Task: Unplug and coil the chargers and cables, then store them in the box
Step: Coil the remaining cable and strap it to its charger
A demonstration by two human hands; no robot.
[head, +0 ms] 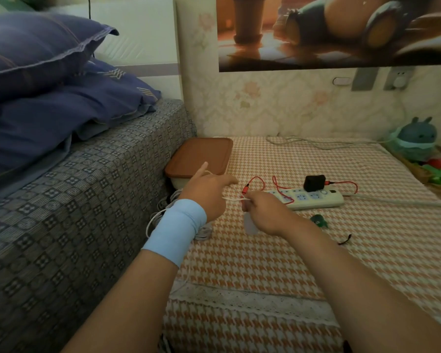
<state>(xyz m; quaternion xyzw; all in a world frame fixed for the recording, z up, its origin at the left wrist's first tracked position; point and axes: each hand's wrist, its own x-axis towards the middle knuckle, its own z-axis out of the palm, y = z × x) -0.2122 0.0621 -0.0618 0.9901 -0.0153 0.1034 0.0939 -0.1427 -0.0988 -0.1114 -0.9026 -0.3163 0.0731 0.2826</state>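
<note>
**White cable held between your hands, box just beyond your left**

The thin white cable (236,199) spans the short gap between your left hand (206,192) and your right hand (264,212). Your right hand pinches it in curled fingers. Directly under that hand hangs a pale block (250,224), too blurred to name. Your left hand is spread, with its fingers straight and reaching toward your right hand and one digit raised. A strand of the cable crosses the hand's far side, and I cannot tell whether any finger hooks it. A bunch of white cable loops (202,231) lies beneath your left wrist, just beside the light blue wristband (175,230).

Just beyond your right hand lies a thin red cable (257,180), its red connector close to your fingertips. It loops over the long white power strip (316,201) to the right of that hand. A squat black charger block (314,182) stands plugged into the strip, and the red cable enters its right side. The rounded white box with the brown lid (201,156) sits just beyond your left hand, lid on, against the side of the bed.

Near your right forearm, on its right, lie a small green object (318,220) and a small black piece (345,240). Everything rests on an orange-and-white houndstooth cloth (265,263). Well beyond both hands a pale grey cord (316,144) trails along the wall, and a blue-grey plush toy (415,137) sits far to the right. Left of your left arm stands the bed with a grey patterned cover (61,212) and blue pillows (36,59).
</note>
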